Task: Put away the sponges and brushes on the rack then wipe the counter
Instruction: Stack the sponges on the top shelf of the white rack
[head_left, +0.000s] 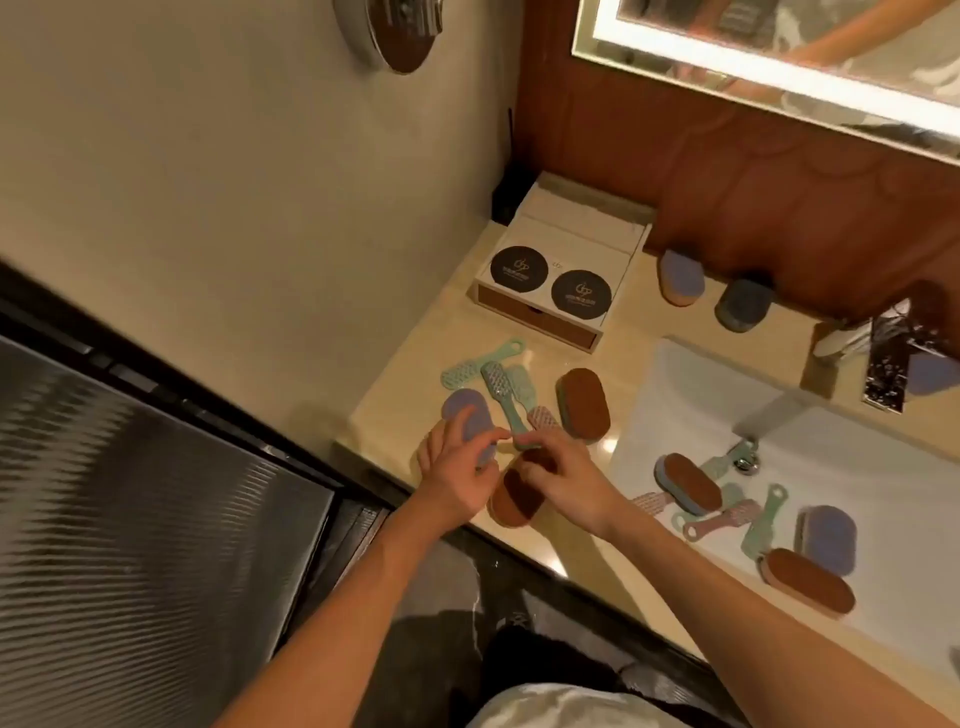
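Note:
On the beige counter (415, 384) lies a cluster of sponges and brushes. My left hand (452, 467) grips a purple oval sponge (465, 415). My right hand (561, 473) pinches the handle end of a green brush (501, 397) and rests over a brown-topped sponge (517, 499). Another brown sponge (584, 402), two more green brushes (467, 366) and a pink brush (543, 418) lie close by. Several more sponges and brushes (727, 514) sit in the white sink (883, 478). No rack can be made out.
A white box with two black round lids (550, 283) stands at the counter's back left. A purple sponge (680, 278) and a grey sponge (743, 306) lean against the wooden back wall. A chrome faucet (883, 364) overhangs the sink. The counter's front edge drops to dark floor.

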